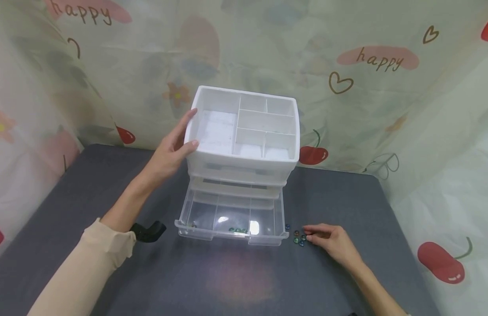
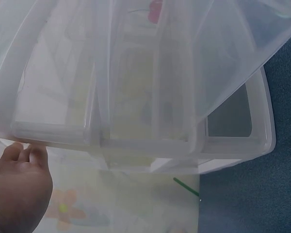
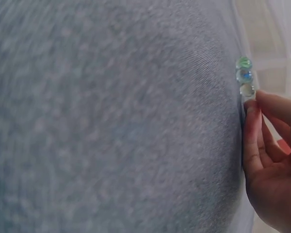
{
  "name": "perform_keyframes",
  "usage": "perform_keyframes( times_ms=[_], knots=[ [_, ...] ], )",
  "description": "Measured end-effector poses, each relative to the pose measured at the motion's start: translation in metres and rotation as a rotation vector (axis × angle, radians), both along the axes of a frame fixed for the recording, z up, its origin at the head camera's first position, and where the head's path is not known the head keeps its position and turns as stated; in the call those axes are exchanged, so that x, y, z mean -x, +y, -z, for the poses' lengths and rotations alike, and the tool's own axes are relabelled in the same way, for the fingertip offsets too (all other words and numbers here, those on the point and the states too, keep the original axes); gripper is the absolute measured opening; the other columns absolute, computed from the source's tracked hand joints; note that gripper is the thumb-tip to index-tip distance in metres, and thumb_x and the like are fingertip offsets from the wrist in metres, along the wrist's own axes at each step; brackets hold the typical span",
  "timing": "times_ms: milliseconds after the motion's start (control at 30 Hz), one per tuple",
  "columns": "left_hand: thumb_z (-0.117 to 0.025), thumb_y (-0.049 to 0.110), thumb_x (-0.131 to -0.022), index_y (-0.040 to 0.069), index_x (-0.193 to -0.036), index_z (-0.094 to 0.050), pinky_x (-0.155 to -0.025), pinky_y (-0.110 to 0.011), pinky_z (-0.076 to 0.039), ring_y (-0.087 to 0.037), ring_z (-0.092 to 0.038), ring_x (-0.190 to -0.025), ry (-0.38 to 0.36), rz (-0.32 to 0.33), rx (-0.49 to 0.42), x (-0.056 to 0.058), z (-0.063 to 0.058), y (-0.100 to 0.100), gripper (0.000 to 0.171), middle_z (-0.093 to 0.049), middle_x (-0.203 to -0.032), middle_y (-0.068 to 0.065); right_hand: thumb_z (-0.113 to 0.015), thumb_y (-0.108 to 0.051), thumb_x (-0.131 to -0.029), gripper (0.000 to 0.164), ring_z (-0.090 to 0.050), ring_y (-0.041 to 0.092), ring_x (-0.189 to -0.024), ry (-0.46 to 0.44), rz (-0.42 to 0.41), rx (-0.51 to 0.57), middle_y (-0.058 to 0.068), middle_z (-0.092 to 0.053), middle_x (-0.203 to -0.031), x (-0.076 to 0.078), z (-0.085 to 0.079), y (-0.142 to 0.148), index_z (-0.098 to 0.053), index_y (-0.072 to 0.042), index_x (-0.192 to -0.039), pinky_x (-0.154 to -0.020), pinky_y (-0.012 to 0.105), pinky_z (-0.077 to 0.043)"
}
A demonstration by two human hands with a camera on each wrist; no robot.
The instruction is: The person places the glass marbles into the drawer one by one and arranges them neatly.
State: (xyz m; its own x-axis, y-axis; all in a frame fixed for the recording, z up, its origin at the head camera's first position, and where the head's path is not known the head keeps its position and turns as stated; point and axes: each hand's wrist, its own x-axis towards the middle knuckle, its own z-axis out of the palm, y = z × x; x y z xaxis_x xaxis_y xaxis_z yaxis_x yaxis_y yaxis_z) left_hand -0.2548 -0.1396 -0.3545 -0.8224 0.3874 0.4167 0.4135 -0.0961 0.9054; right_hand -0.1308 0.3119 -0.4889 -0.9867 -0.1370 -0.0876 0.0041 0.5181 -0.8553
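A white drawer organizer (image 1: 212,160) with a divided open top stands on the table in the head view. My left hand (image 1: 166,153) grips its left side, the thumb near the front corner. Below the top, a clear drawer (image 1: 229,237) is pulled out, with several green marbles (image 1: 237,230) inside. More marbles (image 1: 296,240) lie on the table just right of the drawer. Beside them is my right hand (image 1: 336,243), its thumb and index finger apart in the head view. In the right wrist view, the fingertips come up close to a clear marble (image 3: 247,90).
The dark grey table (image 1: 228,281) carries the organizer near its back edge. A patterned curtain (image 1: 366,109) encloses the back and sides. A black strap-like piece (image 1: 150,231) shows at the left wrist.
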Motion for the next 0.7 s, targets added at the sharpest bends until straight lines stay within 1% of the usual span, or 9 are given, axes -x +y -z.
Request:
perform_keyframes(
  times_ms=[200,367,567,700],
  knots=[
    [-0.05,0.003,-0.103,0.018,-0.161,-0.017,-0.106,-0.019,-0.031,-0.018,-0.014,-0.15,0.007,0.009,0.001,-0.0002,-0.0004,-0.0007,0.068,-0.009,-0.166,-0.001,-0.079,-0.018,-0.086,0.024,-0.068,0.012,-0.088,0.044,-0.045,-0.084,0.004,-0.072,-0.104,0.0015,0.0042,0.0031,-0.078,-0.012,-0.109,-0.074,0.023,-0.051],
    [-0.05,0.004,-0.103,0.019,-0.161,-0.017,-0.106,-0.019,-0.031,-0.018,-0.014,-0.15,0.009,0.014,-0.005,-0.0003,-0.0007,-0.0009,0.069,-0.008,-0.166,-0.001,-0.081,-0.021,-0.084,0.021,-0.065,0.009,-0.083,0.082,-0.044,-0.126,-0.002,-0.073,-0.098,0.0035,0.0066,0.0022,-0.08,-0.016,-0.105,-0.071,0.023,-0.05],
    [-0.051,0.003,-0.103,0.019,-0.161,-0.017,-0.105,-0.019,-0.031,-0.019,-0.014,-0.15,0.007,0.011,-0.009,0.0003,0.0007,-0.0009,0.069,-0.009,-0.166,-0.001,-0.082,-0.021,-0.083,0.019,-0.063,0.006,-0.078,0.161,-0.056,-0.167,-0.006,-0.071,-0.09,0.0046,0.0092,-0.0008,-0.081,-0.017,-0.102,-0.067,0.022,-0.048],
    [-0.051,0.003,-0.102,0.018,-0.161,-0.018,-0.104,-0.02,-0.032,-0.022,-0.015,-0.15,0.011,0.013,-0.013,0.0008,0.0012,-0.0004,0.068,-0.009,-0.166,-0.002,-0.082,-0.022,-0.083,0.018,-0.06,0.006,-0.073,0.171,-0.053,-0.184,-0.009,-0.069,-0.087,0.0047,0.0099,-0.0019,-0.081,-0.019,-0.101,-0.063,0.023,-0.046]
  ],
)
